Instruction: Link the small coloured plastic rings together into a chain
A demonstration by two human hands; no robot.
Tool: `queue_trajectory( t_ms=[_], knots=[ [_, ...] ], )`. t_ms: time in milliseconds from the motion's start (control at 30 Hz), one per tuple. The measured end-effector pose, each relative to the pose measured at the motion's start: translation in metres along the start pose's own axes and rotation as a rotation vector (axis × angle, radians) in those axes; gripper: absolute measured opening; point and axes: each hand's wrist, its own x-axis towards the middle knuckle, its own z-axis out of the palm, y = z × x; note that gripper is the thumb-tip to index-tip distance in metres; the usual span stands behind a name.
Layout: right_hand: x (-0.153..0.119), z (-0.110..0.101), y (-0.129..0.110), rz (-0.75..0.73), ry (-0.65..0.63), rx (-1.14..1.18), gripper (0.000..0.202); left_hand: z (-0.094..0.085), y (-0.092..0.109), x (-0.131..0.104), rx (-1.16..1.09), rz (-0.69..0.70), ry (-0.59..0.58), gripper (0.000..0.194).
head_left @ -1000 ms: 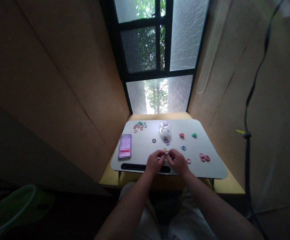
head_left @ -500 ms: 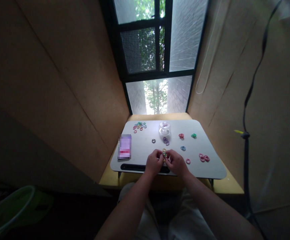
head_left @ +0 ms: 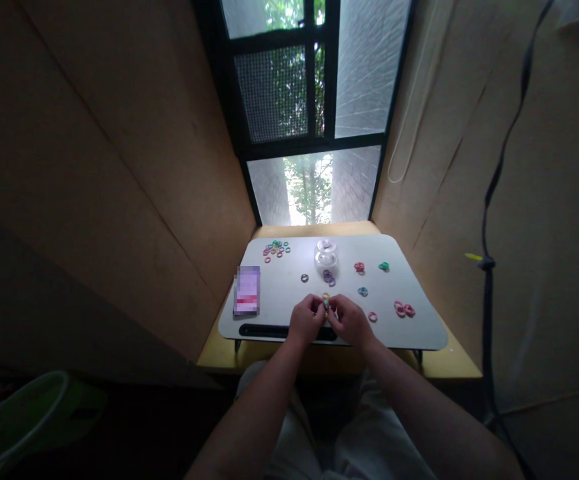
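My left hand (head_left: 308,320) and my right hand (head_left: 350,321) meet at the front middle of a white lap table. Their fingertips are pinched together around a small greenish ring (head_left: 326,304), which looks like a hair tie; the fingers cover much of it. Just beyond the fingertips lies a yellow ring (head_left: 326,295), and a bit of yellow also shows beneath them. Purple rings (head_left: 329,277) lie farther back, against a clear round jar (head_left: 326,257). To the right of my right hand is a single pink ring (head_left: 372,317).
A mixed heap of coloured rings (head_left: 276,249) lies at the back left, above a phone (head_left: 247,291). Red rings (head_left: 359,267), green rings (head_left: 384,266), blue rings (head_left: 363,292) and pink rings (head_left: 404,309) form separate clusters on the right. A dark ring (head_left: 304,278) lies alone. A black slot (head_left: 264,331) runs along the table's front (head_left: 399,339).
The whole view has shifted slightly, with the table a little higher in the picture. Both hands stay pinched together at the same place, with only small finger movement around the greenish ring.
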Motion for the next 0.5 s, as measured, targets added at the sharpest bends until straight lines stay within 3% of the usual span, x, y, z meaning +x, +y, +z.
queue_trajectory(
  t_ms=[133, 500],
  knots=[
    [-0.0006, -0.0017, -0.0011, -0.034, -0.034, 0.009, 0.016, 0.0000, -0.0010, 0.0010, 0.028, -0.010, -0.004, 0.012],
    [-0.0023, 0.0010, 0.0010, -0.042, -0.053, -0.051, 0.005, -0.0010, -0.0006, 0.0023, 0.049, -0.008, -0.013, 0.015]
  ],
)
